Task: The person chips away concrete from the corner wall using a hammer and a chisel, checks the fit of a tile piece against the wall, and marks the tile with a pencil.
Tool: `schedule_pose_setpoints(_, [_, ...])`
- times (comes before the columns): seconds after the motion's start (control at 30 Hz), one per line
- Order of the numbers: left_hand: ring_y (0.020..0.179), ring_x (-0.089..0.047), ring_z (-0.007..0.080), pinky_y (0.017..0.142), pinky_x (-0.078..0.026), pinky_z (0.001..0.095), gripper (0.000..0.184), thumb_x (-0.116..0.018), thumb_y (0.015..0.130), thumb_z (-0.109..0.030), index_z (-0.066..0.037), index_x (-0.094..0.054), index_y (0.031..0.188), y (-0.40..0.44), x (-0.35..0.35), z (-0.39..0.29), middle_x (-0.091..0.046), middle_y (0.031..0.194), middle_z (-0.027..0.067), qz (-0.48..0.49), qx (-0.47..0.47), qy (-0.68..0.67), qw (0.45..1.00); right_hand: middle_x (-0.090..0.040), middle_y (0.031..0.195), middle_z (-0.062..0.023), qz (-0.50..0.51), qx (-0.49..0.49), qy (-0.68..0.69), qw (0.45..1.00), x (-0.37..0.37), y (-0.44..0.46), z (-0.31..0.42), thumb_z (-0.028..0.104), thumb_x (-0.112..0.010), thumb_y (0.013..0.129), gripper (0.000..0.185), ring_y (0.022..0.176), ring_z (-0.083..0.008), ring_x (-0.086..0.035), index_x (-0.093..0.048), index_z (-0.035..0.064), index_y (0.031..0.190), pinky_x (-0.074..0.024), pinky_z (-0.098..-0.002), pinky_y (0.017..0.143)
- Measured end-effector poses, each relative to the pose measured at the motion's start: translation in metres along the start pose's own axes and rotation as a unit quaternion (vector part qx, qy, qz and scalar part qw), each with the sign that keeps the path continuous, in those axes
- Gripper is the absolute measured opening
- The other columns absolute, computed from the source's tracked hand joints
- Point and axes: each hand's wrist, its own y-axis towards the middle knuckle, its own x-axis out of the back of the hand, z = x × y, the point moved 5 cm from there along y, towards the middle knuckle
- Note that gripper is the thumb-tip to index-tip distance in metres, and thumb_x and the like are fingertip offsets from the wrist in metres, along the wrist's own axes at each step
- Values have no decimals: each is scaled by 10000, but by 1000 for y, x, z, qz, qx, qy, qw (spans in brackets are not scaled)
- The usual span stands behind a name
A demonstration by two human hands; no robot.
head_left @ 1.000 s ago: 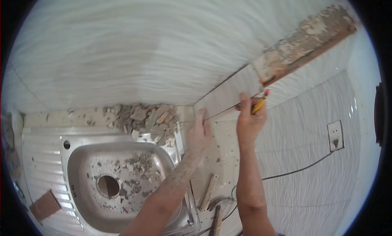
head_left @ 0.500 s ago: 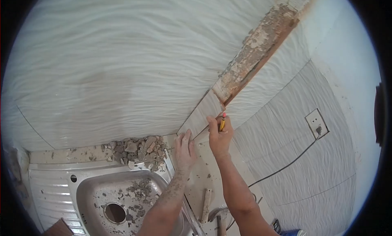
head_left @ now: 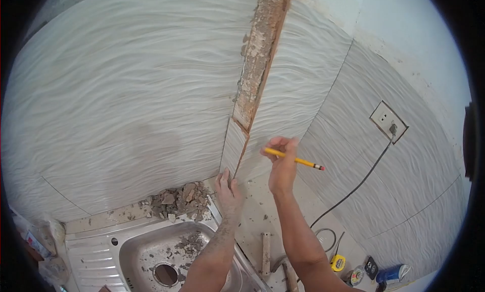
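Note:
My left hand (head_left: 229, 193) rests its fingertips on the lower end of a narrow strip of wavy white tile (head_left: 234, 144). The strip stands upright in the bottom of a rough, stripped channel (head_left: 256, 64) between the wall tiles. To the right of it, apart from the wall, my right hand (head_left: 283, 166) grips a yellow pencil (head_left: 307, 163). The pencil lies nearly level, its pink eraser pointing right and its other end by my fingers.
Mortar rubble (head_left: 178, 200) is heaped behind the steel sink (head_left: 126, 241), with crumbs in the basin. On the counter are a hammer (head_left: 291, 278), a wooden piece (head_left: 266, 254), a tape measure (head_left: 337, 263) and a blue can (head_left: 391, 273). A cord (head_left: 361, 182) runs from the socket (head_left: 389, 121).
My right hand has drawn away from the strip's edge, and the pencil has swung from upright to nearly level. My left hand stays at the strip's lower end. The view has turned.

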Motion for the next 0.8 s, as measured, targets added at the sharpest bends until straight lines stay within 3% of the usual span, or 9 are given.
schedule_pose_setpoints(0.07, [1307, -465, 429, 1097, -403, 493, 465, -554, 1006, -145, -73, -501, 1462, 0, -1, 1, -475, 1364, 272, 2, -1, -2, 1000, -599, 770, -72, -14, -29, 32, 999, 2, 7, 9, 558, -356, 1081, 599, 674, -161, -551, -590, 25, 939, -490, -319, 776])
schedule_pose_setpoints(0.13, [1308, -465, 427, 1098, -401, 493, 467, -554, 1006, -148, -71, -499, 1463, -1, -1, 1, -476, 1362, 270, 3, 1, 6, 1000, -607, 800, -76, 129, -59, 25, 990, -6, 11, 15, 636, -313, 1063, 695, 717, -171, -589, -611, 15, 968, -507, -334, 774])
schedule_pose_setpoints(0.17, [1309, -464, 425, 1100, -399, 492, 470, -554, 1005, -151, -69, -496, 1464, -1, -1, 2, -477, 1360, 269, 3, 5, 11, 1000, -607, 800, -76, 128, -59, 30, 990, -10, 13, 17, 636, -313, 1063, 695, 717, -171, -589, -611, 15, 968, -507, -334, 774])
schedule_pose_setpoints(0.27, [1308, -466, 423, 1098, -401, 493, 474, -551, 1006, -148, -65, -487, 1467, -1, -1, 2, -479, 1361, 265, 5, -12, 29, 999, -627, 817, -82, 81, -59, -7, 995, -19, 13, 20, 544, -404, 1069, 606, 755, -169, -615, -633, -13, 1002, -517, -335, 767])
schedule_pose_setpoints(0.33, [1311, -465, 423, 1099, -400, 494, 473, -552, 1007, -151, -65, -485, 1467, 0, -3, 3, -479, 1361, 265, 8, -11, 19, 1000, -652, 844, -94, 100, -57, -11, 993, -21, 13, 20, 344, -545, 1019, 389, 781, -155, -622, -646, -32, 1024, -516, -317, 771])
schedule_pose_setpoints(0.37, [1314, -463, 423, 1100, -400, 494, 473, -553, 1007, -153, -65, -484, 1467, 0, -3, 4, -479, 1362, 264, 8, -8, 6, 1000, -652, 844, -94, 98, -57, -9, 994, -20, 13, 19, 344, -545, 1019, 389, 781, -155, -622, -646, -32, 1024, -516, -317, 771])
schedule_pose_setpoints(0.43, [1318, -462, 422, 1102, -398, 495, 472, -554, 1008, -155, -65, -484, 1466, 0, -3, 3, -479, 1363, 264, 10, -6, 9, 1000, -667, 862, -90, 120, -49, 22, 991, -22, 14, 15, 169, -609, 919, 237, 798, -137, -620, -653, -37, 1026, -503, -289, 767])
schedule_pose_setpoints(0.53, [1323, -460, 421, 1108, -394, 497, 470, -556, 1009, -160, -66, -485, 1464, -1, -2, 3, -477, 1369, 263, 12, 1, 8, 1000, -671, 881, -73, 125, -43, -47, 990, -22, 14, 13, 121, -618, 897, 202, 818, -127, -621, -663, -25, 1029, -488, -268, 757])
schedule_pose_setpoints(0.8, [1354, -440, 429, 1120, -383, 505, 477, -556, 1015, -167, -82, -473, 1477, -1, -5, 9, -448, 1423, 269, 29, 33, 12, 999, -667, 903, -32, 83, -14, -68, 994, -26, 8, 8, 109, -618, 917, 161, 801, -73, -565, -670, -11, 1011, -447, -240, 716])
